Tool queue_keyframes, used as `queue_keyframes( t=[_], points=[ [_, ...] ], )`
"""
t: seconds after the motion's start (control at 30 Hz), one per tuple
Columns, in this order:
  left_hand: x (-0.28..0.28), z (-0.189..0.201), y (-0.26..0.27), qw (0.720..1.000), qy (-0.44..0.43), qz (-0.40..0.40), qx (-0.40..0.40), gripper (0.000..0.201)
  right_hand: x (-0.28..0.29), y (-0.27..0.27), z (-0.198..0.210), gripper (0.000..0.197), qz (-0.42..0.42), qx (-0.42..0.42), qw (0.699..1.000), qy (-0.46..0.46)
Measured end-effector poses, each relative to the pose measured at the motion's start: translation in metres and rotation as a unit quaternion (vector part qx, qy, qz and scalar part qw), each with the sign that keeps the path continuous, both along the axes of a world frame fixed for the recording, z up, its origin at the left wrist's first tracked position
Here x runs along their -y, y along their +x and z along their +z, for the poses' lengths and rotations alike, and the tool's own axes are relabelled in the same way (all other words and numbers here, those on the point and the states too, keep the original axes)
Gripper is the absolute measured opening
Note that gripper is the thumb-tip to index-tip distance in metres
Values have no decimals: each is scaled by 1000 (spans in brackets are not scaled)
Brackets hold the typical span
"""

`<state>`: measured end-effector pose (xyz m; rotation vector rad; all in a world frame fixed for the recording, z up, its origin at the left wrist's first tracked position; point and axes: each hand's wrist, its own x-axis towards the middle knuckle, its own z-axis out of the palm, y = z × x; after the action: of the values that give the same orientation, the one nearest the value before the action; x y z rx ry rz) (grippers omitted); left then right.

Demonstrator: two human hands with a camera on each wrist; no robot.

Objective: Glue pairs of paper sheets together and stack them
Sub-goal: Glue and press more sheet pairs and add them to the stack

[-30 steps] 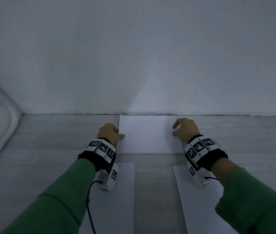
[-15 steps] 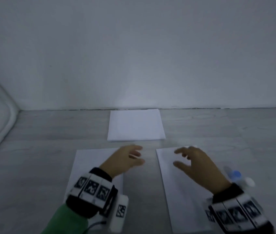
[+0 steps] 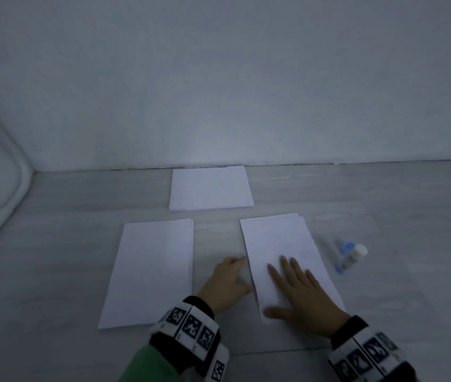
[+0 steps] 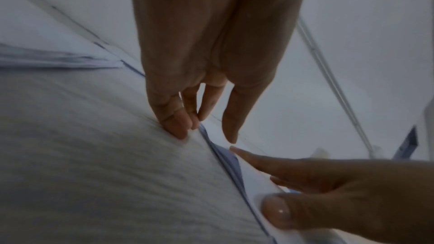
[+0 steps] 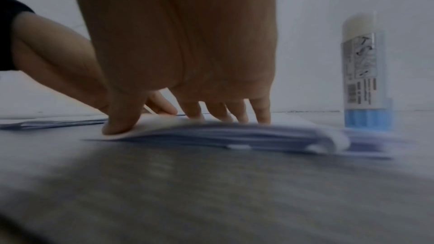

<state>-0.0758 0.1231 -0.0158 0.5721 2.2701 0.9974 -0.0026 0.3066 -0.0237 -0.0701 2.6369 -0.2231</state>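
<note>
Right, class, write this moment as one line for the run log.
stage: taking next sheet | right hand: flat on right paper pile | left hand: fingertips at that pile's left edge | glue stick: untouched, right of pile

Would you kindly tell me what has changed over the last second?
Both hands let go of the far stack by the wall and drew back. The right hand now rests flat on the right pile; the left hand touches that pile's left edge. The far stack, left pile and glue stick lie as before.
</note>
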Motion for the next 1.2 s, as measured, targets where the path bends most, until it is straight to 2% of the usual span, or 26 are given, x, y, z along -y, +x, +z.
queue_keyframes(
  t=[0.13, 0.2, 0.27, 0.33, 0.4, 0.5, 0.53, 0.57, 0.63, 0.67, 0.73, 0.8, 0.9, 0.93, 1.0, 1.1, 1.13, 1.2],
  points=[
    [2, 1, 3, 999, 44, 24, 9, 59, 0, -1, 1, 81, -20, -17, 999, -24],
    [1, 5, 3, 993, 73, 83, 44, 56, 0, -2, 6, 68, -54, -75, 994, -59],
    [1, 10, 1, 972, 122, 174, 99, 56, 1, -5, 17, 48, -91, -167, 977, -98],
    [2, 17, -3, 926, 199, 261, 188, 53, 2, -7, 32, 31, -96, -259, 951, -140],
    [10, 25, -8, 852, 293, 316, 296, 52, 7, -5, 46, 22, -45, -327, 922, -201],
    [34, 28, -22, 748, 394, 353, 402, 70, 11, 1, 60, 23, 83, -343, 910, -219],
    [43, 28, -25, 732, 399, 368, 411, 71, 11, 3, 63, 27, 115, -335, 913, -205],
    [51, 28, -27, 740, 387, 372, 404, 65, 9, 4, 64, 32, 141, -327, 916, -184],
    [60, 29, -28, 813, 312, 354, 342, 43, 4, 4, 63, 47, 173, -304, 929, -120],
    [62, 27, -27, 847, 269, 346, 299, 33, 2, 3, 61, 56, 170, -300, 934, -90],
    [64, 22, -22, 884, 211, 346, 231, 21, -5, 0, 58, 70, 109, -322, 939, -54],
    [63, 17, -16, 894, 188, 355, 197, 13, -19, -2, 55, 72, -1, -383, 923, -47],
    [56, 8, -7, 885, 197, 372, 200, 6, -45, 1, 51, 66, -199, -455, 867, -41],
    [52, 6, -4, 881, 205, 375, 203, 8, -54, 3, 50, 68, -254, -450, 856, -35],
    [43, 3, 0, 877, 218, 373, 208, 11, -69, 5, 47, 78, -351, -386, 852, -32],
    [34, 0, 1, 887, 211, 351, 213, 10, -84, 6, 41, 81, -429, -303, 847, -81],
    [31, -1, 1, 894, 202, 341, 209, 8, -88, 7, 39, 74, -436, -291, 845, -110],
    [30, -2, 1, 915, 171, 316, 183, 15, -91, 8, 33, 46, -437, -271, 841, -165]
  ],
)
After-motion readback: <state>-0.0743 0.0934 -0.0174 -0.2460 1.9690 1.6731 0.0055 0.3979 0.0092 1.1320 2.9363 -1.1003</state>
